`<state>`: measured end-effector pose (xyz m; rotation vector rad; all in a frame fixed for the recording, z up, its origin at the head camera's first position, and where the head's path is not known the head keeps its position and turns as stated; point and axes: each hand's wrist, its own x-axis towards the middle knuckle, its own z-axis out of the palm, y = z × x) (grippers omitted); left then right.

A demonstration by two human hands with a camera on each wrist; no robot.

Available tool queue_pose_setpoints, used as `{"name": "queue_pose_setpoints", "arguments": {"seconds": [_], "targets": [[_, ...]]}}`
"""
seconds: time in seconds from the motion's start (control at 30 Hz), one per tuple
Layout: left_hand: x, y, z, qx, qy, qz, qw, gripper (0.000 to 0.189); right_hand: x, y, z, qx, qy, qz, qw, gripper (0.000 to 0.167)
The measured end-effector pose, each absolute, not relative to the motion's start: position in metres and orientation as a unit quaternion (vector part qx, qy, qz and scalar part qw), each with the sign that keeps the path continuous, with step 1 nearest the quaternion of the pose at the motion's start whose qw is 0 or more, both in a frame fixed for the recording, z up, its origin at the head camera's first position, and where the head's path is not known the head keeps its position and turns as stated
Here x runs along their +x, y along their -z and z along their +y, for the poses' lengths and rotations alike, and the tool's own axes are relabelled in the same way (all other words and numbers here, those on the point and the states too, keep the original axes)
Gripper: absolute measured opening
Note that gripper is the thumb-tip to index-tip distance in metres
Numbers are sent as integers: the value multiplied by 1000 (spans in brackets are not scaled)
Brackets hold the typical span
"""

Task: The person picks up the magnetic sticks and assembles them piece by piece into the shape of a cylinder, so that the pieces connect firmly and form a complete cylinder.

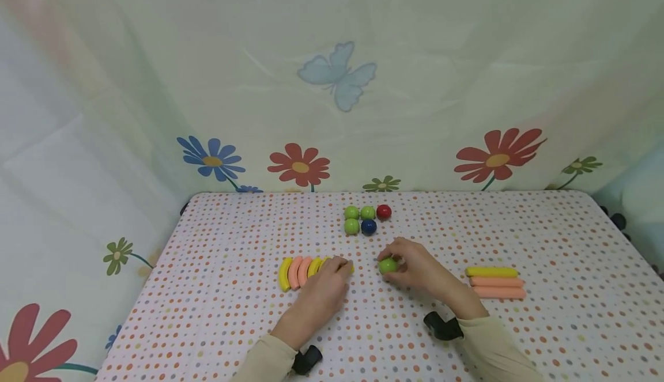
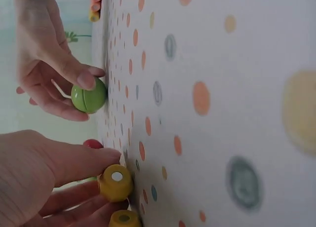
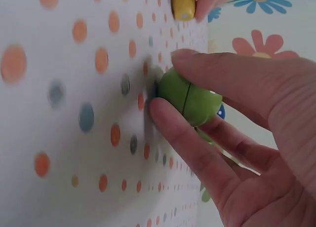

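My right hand [image 1: 417, 267] pinches a green ball [image 1: 387, 265] between thumb and fingers, low over the spotted tabletop. A dark seam line runs round this ball [image 3: 190, 96] in the right wrist view. My left hand [image 1: 323, 290] is at the right end of a row of curved yellow and pink pieces [image 1: 294, 272]. Its thumb and fingers pinch a yellow curved piece [image 2: 115, 183], whose end has a white round spot. Another yellow piece [image 2: 125, 218] lies beside it. The left hand hides part of the row from above.
Behind the hands sit several green balls [image 1: 351, 226], a dark blue ball [image 1: 369, 227] and a red ball [image 1: 384, 212]. On the right lie a straight yellow stick [image 1: 491, 271] and two pink sticks [image 1: 498, 292]. A flowered curtain [image 1: 415, 82] stands behind the table.
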<state>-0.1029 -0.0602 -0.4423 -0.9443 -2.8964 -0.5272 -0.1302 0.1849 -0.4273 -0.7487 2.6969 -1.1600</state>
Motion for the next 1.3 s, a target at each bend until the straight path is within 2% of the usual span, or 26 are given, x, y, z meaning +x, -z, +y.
{"name": "queue_pose_setpoints", "arguments": {"seconds": [0.33, 0.53, 0.97, 1.3], "targets": [[-105, 442, -50, -237, 224, -945, 23, 22, -123, 434, 172, -264, 368, 892, 18, 29], [-109, 441, -47, -223, 234, -946, 13, 20, -126, 435, 162, -287, 354, 890, 4, 28], [-112, 442, -48, -213, 256, -943, -5, 20, -126, 434, 148, -288, 333, 898, 8, 26], [-109, 442, -51, -209, 270, -940, -10, 20, -119, 434, 157, -264, 358, 895, 40, 25]]}}
